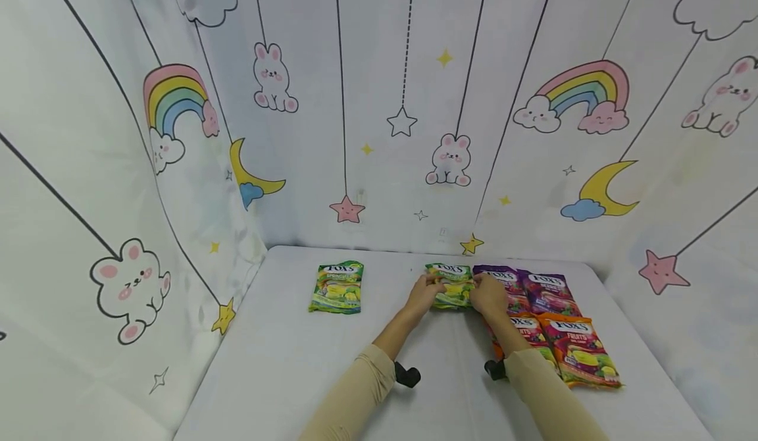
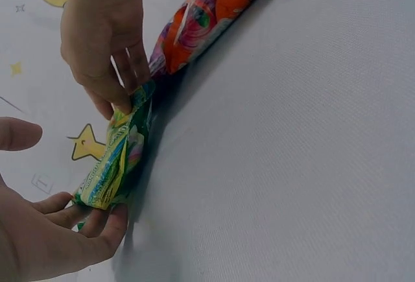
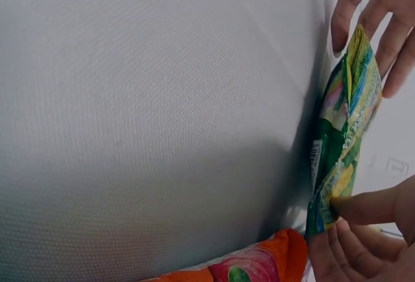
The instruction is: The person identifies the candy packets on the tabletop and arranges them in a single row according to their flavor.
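Note:
A green FOX'S candy bag (image 1: 453, 286) lies between my two hands at the table's far side. My right hand (image 1: 490, 294) pinches its right end, thumb (image 3: 369, 207) on the printed face and fingers at the edge. Touching the bag's left end are the fingers of my left hand (image 1: 424, 294); in the left wrist view that thumb (image 2: 19, 134) stands raised, apart from the bag. Both wrist views show the green bag (image 2: 120, 152) nearly edge-on, and my right hand (image 2: 107, 42) and left hand (image 3: 389, 10) at opposite ends.
Another green candy bag (image 1: 337, 287) lies to the left. On the right, two purple bags (image 1: 551, 293) lie behind two orange-red bags (image 1: 580, 352), partly covered by my right arm. A printed cloth wall (image 1: 379, 178) rises behind the white table (image 1: 284, 375).

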`<state>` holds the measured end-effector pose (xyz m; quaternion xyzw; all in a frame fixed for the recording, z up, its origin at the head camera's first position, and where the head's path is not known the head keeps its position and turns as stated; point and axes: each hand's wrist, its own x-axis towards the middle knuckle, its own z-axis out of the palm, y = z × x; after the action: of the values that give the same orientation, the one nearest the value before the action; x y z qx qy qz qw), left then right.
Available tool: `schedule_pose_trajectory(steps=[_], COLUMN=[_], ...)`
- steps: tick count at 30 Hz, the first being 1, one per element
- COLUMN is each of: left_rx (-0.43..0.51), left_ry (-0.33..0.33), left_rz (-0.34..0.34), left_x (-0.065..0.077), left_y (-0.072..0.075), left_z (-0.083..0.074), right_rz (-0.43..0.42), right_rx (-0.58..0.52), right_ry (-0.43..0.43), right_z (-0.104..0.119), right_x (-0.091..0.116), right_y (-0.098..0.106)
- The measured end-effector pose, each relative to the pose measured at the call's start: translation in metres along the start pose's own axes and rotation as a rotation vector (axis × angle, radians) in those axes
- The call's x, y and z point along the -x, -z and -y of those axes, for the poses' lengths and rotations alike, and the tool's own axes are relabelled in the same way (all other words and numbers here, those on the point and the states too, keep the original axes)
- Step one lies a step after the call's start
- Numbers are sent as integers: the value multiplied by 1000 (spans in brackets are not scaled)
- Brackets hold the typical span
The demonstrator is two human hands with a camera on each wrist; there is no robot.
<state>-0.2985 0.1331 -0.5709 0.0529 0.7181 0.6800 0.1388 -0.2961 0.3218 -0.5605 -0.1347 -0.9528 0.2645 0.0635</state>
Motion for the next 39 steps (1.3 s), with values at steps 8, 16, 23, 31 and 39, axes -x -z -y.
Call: schedule_pose_trajectory(steps=[8, 16, 23, 31, 39], left_rx=[-36, -64, -96, -152, -216], left_ry=[3, 11, 17, 14, -93], left_rz=[-1, -7, -10, -42, -122], left_x=[-4, -3, -3, -1, 11], left_y=[4, 9, 16, 32, 55], left_z=[7, 11, 11, 14, 9], right_rz=[-13, -8, -3, -73, -152], right_rx=[50, 133, 139, 116, -47], right_ry=[31, 58, 73, 145, 164], right_z=[4, 8, 10, 15, 37], right_x=[0, -1, -1, -3, 7], right_y=[-5, -12, -14, -20, -23])
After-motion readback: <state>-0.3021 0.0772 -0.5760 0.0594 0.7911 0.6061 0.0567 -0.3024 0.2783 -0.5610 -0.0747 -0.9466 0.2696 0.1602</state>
